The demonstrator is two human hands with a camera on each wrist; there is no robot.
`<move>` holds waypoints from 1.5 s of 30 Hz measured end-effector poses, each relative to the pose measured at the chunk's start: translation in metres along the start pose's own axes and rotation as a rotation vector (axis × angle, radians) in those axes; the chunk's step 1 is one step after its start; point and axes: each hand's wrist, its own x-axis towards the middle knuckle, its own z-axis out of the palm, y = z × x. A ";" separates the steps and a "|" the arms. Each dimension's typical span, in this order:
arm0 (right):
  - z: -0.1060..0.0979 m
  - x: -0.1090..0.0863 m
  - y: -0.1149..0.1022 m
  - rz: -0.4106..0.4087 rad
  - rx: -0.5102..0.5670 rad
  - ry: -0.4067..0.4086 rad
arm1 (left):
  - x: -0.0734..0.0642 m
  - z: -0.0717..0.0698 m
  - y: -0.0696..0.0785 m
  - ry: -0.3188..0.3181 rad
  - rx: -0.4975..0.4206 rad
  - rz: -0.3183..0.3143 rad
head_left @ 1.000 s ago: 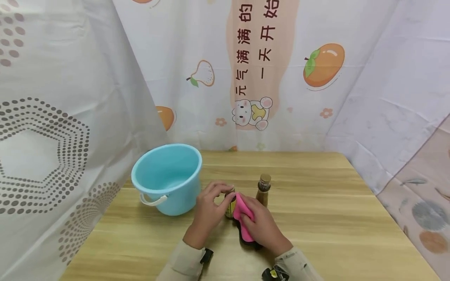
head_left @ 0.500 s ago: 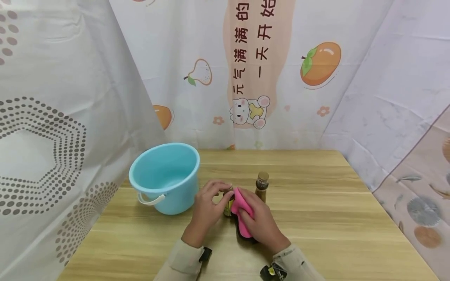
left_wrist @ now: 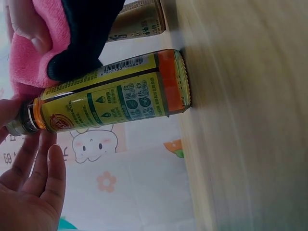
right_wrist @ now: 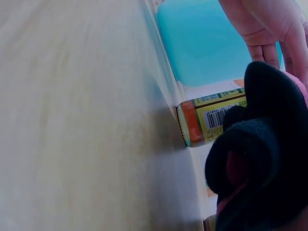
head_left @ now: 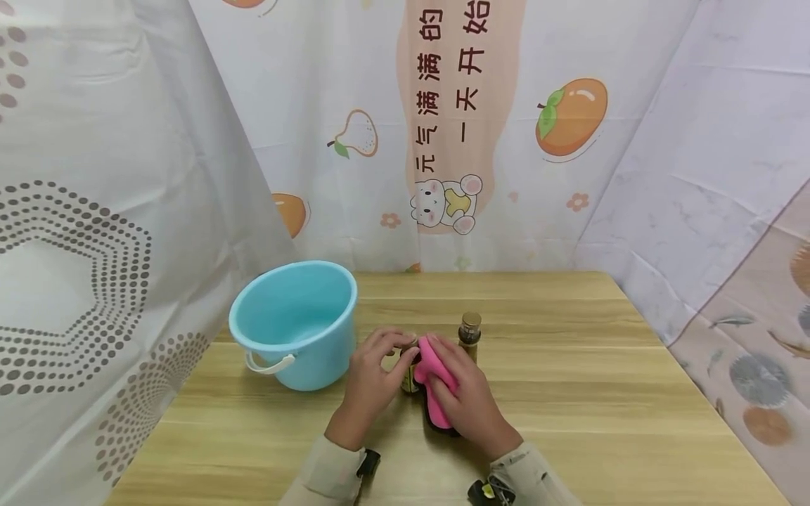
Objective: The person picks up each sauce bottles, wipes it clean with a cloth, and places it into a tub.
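Head view shows, low at the frame's centre, the left hand [head_left: 373, 372] with fingers pinching the top of an upright yellow-labelled bottle [left_wrist: 113, 98] on the counter [head_left: 569, 365], and the right hand [head_left: 473, 404] with fingers gripping a pink-and-dark cloth [head_left: 435, 367] against it.

"Where could a hand pass?"
"Over the right side of the table [head_left: 607, 393], past the second bottle [head_left: 470, 336] behind the right hand [head_left: 470, 399]."
"Leftward?"
"The blue bucket [head_left: 313, 362] blocks that, near the left hand [head_left: 372, 376]."
"Between the hands?"
"Tight: the yellow-labelled bottle [left_wrist: 108, 101] and pink cloth [head_left: 438, 411] fill it."
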 end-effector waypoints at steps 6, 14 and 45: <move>0.003 0.000 0.001 0.005 -0.012 -0.020 | -0.001 -0.001 -0.001 0.002 0.000 0.005; 0.004 -0.001 0.003 0.051 0.027 -0.060 | -0.001 -0.001 -0.002 0.015 -0.001 0.011; 0.003 -0.003 0.004 0.244 0.011 -0.202 | 0.001 -0.002 0.000 0.015 0.000 0.024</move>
